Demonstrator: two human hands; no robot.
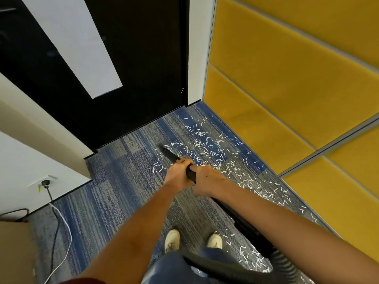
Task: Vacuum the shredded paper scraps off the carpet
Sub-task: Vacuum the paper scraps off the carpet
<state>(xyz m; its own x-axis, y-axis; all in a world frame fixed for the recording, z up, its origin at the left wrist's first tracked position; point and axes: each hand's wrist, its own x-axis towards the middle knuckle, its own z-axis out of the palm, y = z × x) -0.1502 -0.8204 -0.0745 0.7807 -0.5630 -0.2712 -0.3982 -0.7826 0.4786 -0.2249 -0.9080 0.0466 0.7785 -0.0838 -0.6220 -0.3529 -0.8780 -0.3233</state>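
Black door [143, 68] and what surrounds it.
A pale sheet [71, 44] is fixed on the door. Right of the door stand a white frame [198, 48] and yellow wall panels [287, 68]. Left of it, a wall outlet [45, 182] holds a plug; a black cord [53, 226] and a white cord [66, 228] run beside a cardboard box [16, 253].

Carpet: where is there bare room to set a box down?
Bare carpet lies well left of the vacuum wand, bordered by the black door, the white wall and the cables. Crowded: paper scraps cover the strip along the yellow panels, from door corner to shoes.
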